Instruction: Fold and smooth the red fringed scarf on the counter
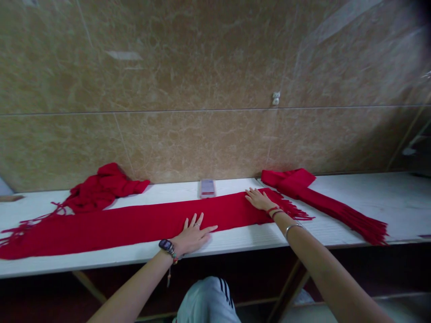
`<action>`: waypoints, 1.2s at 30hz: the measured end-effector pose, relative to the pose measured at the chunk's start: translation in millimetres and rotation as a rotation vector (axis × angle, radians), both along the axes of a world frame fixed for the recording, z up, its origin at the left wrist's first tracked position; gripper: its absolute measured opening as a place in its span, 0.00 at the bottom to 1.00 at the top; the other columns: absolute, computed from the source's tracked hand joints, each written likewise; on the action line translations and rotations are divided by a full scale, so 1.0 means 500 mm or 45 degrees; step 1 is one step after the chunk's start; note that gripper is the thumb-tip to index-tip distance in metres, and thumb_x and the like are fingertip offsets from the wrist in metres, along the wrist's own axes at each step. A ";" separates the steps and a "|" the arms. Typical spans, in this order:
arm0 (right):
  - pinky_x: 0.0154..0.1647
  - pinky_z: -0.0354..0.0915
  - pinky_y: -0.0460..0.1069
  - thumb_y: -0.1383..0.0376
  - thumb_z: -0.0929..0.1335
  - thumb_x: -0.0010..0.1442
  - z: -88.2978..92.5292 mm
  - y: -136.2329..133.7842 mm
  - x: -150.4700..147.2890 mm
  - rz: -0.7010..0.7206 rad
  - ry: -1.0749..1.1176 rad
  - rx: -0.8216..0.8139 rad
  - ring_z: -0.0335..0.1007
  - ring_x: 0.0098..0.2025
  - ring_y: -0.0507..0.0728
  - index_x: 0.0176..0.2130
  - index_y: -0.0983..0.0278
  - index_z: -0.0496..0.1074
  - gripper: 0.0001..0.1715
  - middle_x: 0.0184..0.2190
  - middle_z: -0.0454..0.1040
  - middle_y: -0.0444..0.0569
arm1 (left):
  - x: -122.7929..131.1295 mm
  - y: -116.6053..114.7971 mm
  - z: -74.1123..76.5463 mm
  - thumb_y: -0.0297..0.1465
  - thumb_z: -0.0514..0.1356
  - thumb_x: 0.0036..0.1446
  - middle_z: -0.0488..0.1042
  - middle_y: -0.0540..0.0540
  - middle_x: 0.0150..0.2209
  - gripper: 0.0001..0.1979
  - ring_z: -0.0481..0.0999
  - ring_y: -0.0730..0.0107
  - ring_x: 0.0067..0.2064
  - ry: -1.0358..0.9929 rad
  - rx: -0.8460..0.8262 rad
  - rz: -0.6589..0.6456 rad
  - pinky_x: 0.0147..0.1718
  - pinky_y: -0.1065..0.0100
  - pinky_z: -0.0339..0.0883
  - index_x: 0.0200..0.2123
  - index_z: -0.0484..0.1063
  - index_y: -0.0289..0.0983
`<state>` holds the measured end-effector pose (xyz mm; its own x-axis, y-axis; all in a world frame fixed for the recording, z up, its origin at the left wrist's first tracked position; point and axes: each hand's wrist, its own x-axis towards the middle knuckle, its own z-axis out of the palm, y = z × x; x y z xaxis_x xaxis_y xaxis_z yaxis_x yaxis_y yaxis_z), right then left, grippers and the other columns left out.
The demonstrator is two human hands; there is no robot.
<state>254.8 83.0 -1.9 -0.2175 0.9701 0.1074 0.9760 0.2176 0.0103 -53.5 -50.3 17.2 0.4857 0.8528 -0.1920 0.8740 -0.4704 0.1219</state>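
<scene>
A long red scarf (134,224) lies spread flat along the white table, with fringe at both ends. My left hand (193,235) rests on its near edge around the middle, fingers spread and partly over the tabletop. Farther right, my right hand (259,199) lies flat on the scarf close to its right fringed end, fingers stretched out. Beyond that end is a folded red scarf (314,197), its fringe pointing to the near right. Behind the left part of the spread scarf sits a crumpled red scarf (101,188) in a loose heap.
A small flat rectangular device (208,188) lies on the white table (370,193) against the tiled wall (188,143). The table's front edge runs just before me, above my knee (208,300). A brownish object (11,198) lies at the far left.
</scene>
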 end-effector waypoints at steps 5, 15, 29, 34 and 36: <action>0.57 0.48 0.63 0.58 0.52 0.64 -0.005 -0.084 -0.091 0.500 0.087 0.191 0.40 0.63 0.62 0.61 0.63 0.49 0.28 0.63 0.48 0.55 | 0.007 0.024 0.010 0.47 0.37 0.62 0.35 0.45 0.65 0.26 0.33 0.49 0.63 -0.038 0.091 0.064 0.54 0.41 0.35 0.62 0.41 0.52; 0.57 0.49 0.63 0.56 0.52 0.65 -0.031 -0.148 -0.139 0.680 0.060 0.116 0.46 0.61 0.62 0.61 0.63 0.51 0.28 0.61 0.51 0.53 | -0.050 0.116 -0.047 0.46 0.41 0.60 0.41 0.44 0.64 0.26 0.40 0.48 0.63 0.027 0.278 0.299 0.54 0.41 0.38 0.61 0.48 0.49; 0.57 0.45 0.65 0.52 0.52 0.63 -0.017 -0.123 -0.212 0.637 0.154 0.101 0.44 0.62 0.62 0.60 0.61 0.53 0.30 0.61 0.53 0.53 | -0.043 0.162 -0.021 0.47 0.39 0.60 0.40 0.47 0.64 0.27 0.38 0.52 0.64 0.015 0.280 0.331 0.55 0.44 0.39 0.62 0.46 0.48; 0.58 0.46 0.63 0.53 0.54 0.63 -0.024 -0.127 -0.207 0.624 0.201 0.098 0.47 0.61 0.61 0.59 0.62 0.56 0.29 0.60 0.55 0.54 | -0.054 0.172 -0.039 0.48 0.38 0.60 0.40 0.46 0.64 0.28 0.39 0.51 0.63 0.032 0.238 0.341 0.55 0.43 0.38 0.62 0.46 0.48; 0.58 0.46 0.62 0.56 0.56 0.63 -0.018 -0.133 -0.206 0.633 0.246 0.166 0.48 0.61 0.60 0.56 0.64 0.60 0.26 0.58 0.58 0.55 | -0.054 0.175 -0.034 0.48 0.38 0.59 0.39 0.46 0.64 0.29 0.38 0.50 0.63 0.023 0.201 0.332 0.55 0.42 0.37 0.62 0.45 0.48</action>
